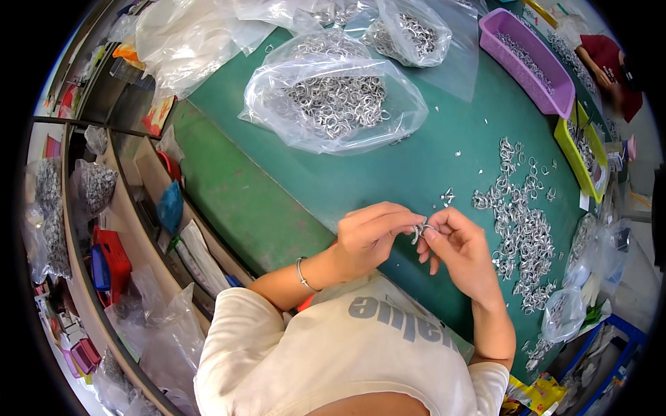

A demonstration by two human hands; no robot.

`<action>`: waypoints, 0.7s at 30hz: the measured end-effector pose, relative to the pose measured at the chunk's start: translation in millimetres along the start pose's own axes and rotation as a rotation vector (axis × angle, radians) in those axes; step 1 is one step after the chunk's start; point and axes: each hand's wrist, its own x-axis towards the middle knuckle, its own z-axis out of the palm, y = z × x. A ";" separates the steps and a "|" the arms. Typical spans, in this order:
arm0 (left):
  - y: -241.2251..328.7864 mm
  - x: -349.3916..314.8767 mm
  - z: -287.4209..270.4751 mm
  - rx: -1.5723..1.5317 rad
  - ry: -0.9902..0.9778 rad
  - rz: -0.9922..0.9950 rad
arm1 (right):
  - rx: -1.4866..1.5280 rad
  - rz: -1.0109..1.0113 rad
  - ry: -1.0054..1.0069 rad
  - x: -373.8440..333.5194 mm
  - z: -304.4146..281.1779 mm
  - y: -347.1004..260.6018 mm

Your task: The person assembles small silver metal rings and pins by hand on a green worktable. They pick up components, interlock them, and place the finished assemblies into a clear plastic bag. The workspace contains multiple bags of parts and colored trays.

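Near the front edge of the green table [444,139], my two hands meet over small silver metal ring pieces. My left hand [374,232] is closed, pinching a ring piece [415,234] between thumb and fingertips. My right hand [458,246] pinches at the same spot, with its thumb and forefinger on a silver ring piece [426,227]. Whether the pieces are joined cannot be made out. To the right of my right hand spreads a loose pile of silver ring pieces [520,229]. A small cluster of tiny metal parts [447,196] lies just beyond my fingers.
An opened clear bag [409,114] full of rings stands at the back, with another bag [433,35] behind it. A purple basket [565,97] and a yellow-green basket [565,139] line the right edge. Shelves [121,208] flank the left. A co-worker's hand [605,80] shows at far right.
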 end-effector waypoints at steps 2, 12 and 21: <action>2.1 2.1 0.3 -0.041 -0.003 -0.074 | 0.134 0.007 -0.024 1.1 -2.3 4.8; -5.1 -6.1 1.1 -0.371 -0.021 -0.507 | 0.416 0.137 -0.003 -0.8 5.0 16.5; -8.4 -21.8 5.2 -0.634 -0.035 -0.746 | 0.286 0.100 0.058 -13.1 11.6 22.6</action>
